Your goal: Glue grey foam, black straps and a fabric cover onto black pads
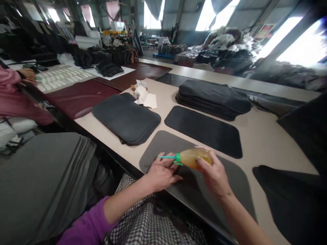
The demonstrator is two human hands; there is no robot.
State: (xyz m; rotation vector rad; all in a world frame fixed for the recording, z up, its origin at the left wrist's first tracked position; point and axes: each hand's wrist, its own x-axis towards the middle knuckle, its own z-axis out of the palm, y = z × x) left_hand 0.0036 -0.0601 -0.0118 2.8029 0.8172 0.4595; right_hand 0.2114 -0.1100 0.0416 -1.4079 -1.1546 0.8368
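Observation:
My right hand (216, 175) grips a squeeze bottle (194, 157) of amber liquid with a green nozzle pointing left. The nozzle tip hovers over the left end of a grey rounded panel (163, 143) lying at the table's near edge. My left hand (160, 173) rests flat on that panel, fingers spread, just below the nozzle. A black rounded panel (204, 131) lies just beyond the grey one.
A grey stack of panels (126, 117) sits to the left, a black stack (213, 98) at the back, white paper scraps (145, 97) between them. Dark sheets (293, 200) lie at right. Another person's sleeve (15, 98) shows far left. Grey pieces (43, 183) are piled beside my lap.

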